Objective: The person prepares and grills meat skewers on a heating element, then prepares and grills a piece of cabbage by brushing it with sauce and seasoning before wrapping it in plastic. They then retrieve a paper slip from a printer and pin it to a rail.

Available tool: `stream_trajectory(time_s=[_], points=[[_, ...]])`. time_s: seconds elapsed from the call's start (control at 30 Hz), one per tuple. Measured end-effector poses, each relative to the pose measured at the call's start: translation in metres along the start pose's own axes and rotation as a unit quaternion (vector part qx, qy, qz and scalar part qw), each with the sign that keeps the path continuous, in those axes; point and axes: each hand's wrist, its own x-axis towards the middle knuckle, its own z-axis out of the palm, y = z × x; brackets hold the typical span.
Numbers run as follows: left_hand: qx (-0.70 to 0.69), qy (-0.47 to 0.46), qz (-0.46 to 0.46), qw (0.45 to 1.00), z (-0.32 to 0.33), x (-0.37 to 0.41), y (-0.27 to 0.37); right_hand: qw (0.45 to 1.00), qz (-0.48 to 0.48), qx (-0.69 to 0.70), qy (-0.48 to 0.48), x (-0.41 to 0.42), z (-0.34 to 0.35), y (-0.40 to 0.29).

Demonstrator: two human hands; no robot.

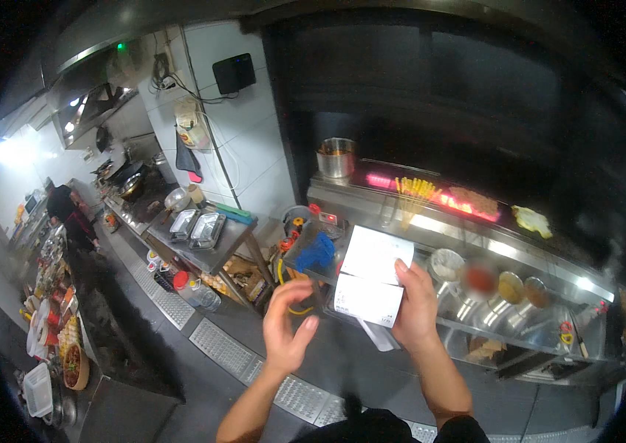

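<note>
Two white paper slips (371,299) with writing on them are pinched in my right hand (417,304), its thumb across their right side. Beside them, to the left, my left hand (289,326) is raised with thumb and fingers apart, holding nothing. Beyond the slips runs a grill with glowing red heat, where a bunch of skewers (418,188), flat pieces of meat (473,204) and a pale green-yellow food piece (531,220) lie. A steel pot (336,158) stands at the grill's left end. Round bowls (510,287) line the steel counter in front.
Foil trays (207,230) sit on a steel table (235,243) at centre left, above plastic bottles (207,296) on the floor. A person in dark clothes (69,210) stands further left. Ingredient containers (74,365) crowd a left counter. Scissors (566,332) and a knife (581,340) are at right.
</note>
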Motion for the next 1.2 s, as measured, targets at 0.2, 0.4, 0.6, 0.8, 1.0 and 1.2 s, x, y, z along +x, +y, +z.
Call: stream_trajectory(time_s=[0.2,0.4,0.6,0.8,1.0,1.2], points=[[-0.3,-0.23,-0.172,0.91,0.021,-0.024,0.044,0.992,-0.02,-0.097,0.073,-0.083,0.011,-0.041],[-0.413,-0.271,-0.284,0.822,0.051,-0.052,0.09,0.983,-0.061,-0.13,0.112,-0.14,0.01,-0.088],[-0.409,-0.319,-0.288,0.805,0.089,-0.056,0.129,0.973,-0.115,-0.163,0.12,-0.184,0.006,-0.129],[-0.336,-0.352,-0.264,0.833,0.158,-0.053,0.146,0.96,-0.145,-0.198,0.135,-0.208,-0.014,-0.176],[-0.226,-0.319,-0.103,0.915,0.222,-0.073,0.153,0.858,-0.218,-0.428,0.181,-0.225,-0.062,-0.208],[-0.215,-0.268,-0.122,0.931,0.249,-0.081,0.154,0.852,-0.435,-0.251,0.152,-0.269,-0.057,-0.275]])
